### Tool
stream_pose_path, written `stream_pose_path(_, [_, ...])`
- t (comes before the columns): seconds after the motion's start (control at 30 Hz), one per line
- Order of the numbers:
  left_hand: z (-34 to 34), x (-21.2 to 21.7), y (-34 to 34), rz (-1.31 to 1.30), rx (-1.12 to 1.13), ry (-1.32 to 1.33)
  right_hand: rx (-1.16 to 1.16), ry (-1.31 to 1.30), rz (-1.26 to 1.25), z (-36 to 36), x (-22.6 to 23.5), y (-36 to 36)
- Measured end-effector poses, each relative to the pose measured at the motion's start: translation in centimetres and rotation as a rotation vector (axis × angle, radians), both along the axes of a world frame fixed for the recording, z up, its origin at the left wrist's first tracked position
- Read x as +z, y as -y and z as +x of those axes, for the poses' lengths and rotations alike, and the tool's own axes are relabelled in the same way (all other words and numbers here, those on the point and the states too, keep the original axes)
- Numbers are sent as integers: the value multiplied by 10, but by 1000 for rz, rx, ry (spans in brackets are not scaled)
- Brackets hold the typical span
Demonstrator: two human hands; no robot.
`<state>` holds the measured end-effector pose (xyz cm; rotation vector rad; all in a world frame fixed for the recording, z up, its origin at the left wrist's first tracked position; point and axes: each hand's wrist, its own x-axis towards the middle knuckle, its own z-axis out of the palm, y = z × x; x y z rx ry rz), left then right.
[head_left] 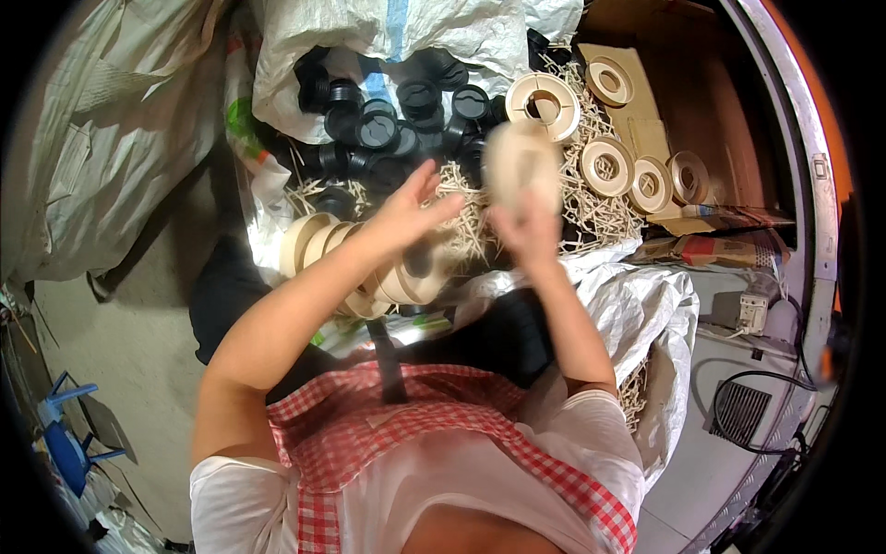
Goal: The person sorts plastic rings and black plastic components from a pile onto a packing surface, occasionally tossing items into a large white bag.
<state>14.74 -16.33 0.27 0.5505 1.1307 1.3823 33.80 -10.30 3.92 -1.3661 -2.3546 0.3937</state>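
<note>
My right hand (pixel 528 229) grips the near edge of a cream plastic ring (pixel 513 143), which is smeared by motion. To its left, my left hand (pixel 413 212) is held over the pile with its fingers apart and nothing in them. Several cream plastic rings (pixel 293 247) stand in a row below my left forearm, partly hidden by it. Beyond my hands lies a heap of round black plastic caps (pixel 377 129). Small cream plastic scraps (pixel 466 222) lie between and around my hands. Another cream ring (pixel 565 113) rests just past the one I hold.
Several more cream rings (pixel 606 166) lie to the right, by an open cardboard box (pixel 729 120). White woven sacks (pixel 637 300) surround the work area. A white plug adapter (pixel 753 314) and a black cable (pixel 729 380) are at the right. A blue stool (pixel 69 452) stands at far left.
</note>
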Motion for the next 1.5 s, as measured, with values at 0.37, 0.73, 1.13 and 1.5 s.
stream_pose_path(0.37, [-38, 46, -5, 96, 104, 228, -21, 462, 64, 16, -100, -71])
stream_pose_path(0.73, [-21, 36, 12, 80, -268, 6, 105, -212, -207, -42, -9, 27])
stream_pose_path(1.13, [-27, 50, 20, 123, -466, 159, 5, -625, -688, -41, 21, 40])
stream_pose_path(1.5, [-31, 32, 14, 25, -522, 278, 682, 34, 259, -40, 19, 37])
